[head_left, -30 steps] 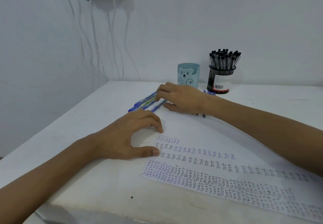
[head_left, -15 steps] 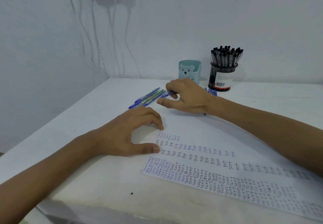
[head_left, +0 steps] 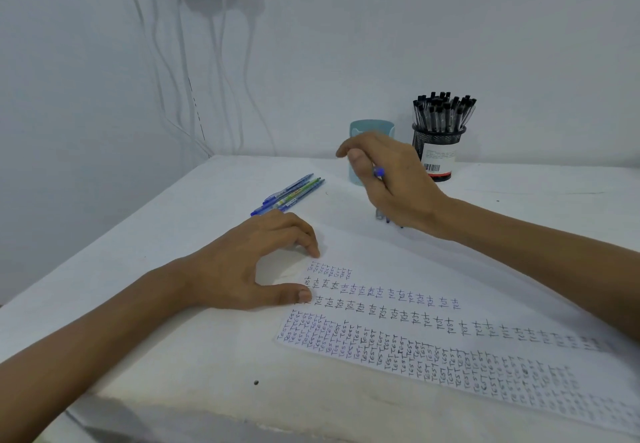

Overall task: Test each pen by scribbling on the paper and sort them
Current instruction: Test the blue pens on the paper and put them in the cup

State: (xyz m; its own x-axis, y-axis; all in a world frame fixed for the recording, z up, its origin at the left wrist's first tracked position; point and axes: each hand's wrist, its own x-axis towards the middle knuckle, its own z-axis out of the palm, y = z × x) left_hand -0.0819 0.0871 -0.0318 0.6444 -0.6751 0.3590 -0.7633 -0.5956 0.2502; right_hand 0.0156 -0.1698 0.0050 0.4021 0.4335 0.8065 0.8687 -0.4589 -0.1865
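A white paper (head_left: 433, 269) covered with rows of "TEST" writing lies on the table. My left hand (head_left: 249, 266) rests on its left edge, fingertips and thumb pressing it down. My right hand (head_left: 391, 179) is lifted above the paper's far end and holds a blue pen (head_left: 378, 172), of which only the blue end shows between the fingers. A small group of blue and green pens (head_left: 289, 193) lies on the table left of my right hand. More pen ends (head_left: 384, 216) show under my right wrist.
A light blue bear cup (head_left: 356, 131) stands behind my right hand. A black mesh holder (head_left: 438, 145) full of black pens stands to its right. White cables (head_left: 221, 79) hang down the wall at the back left. The table's front edge (head_left: 242, 418) is near.
My right hand picked a blue pen from the group on the table and lifted it up and to the right. My left hand stayed on the paper.
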